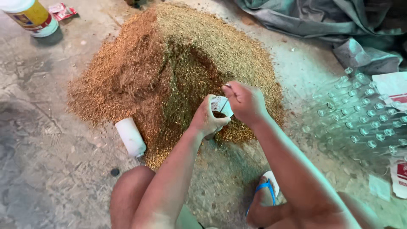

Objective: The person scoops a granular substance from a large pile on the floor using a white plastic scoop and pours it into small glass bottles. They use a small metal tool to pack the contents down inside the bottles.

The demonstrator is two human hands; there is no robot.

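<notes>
The left hand (206,118) grips a small clear plastic cup (221,107) over the near edge of a brown and green granular heap (169,68). The right hand (245,101) pinches a thin stick (224,101) dipping into the cup. A white cylinder (130,136) lies left; clear bottles (360,114) cluster right.

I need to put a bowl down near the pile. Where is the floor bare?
Bare concrete floor lies left of the grain pile, below the yellow can and beside the white bottle. The right side is crowded with clear bottles and grey cloth.
</notes>
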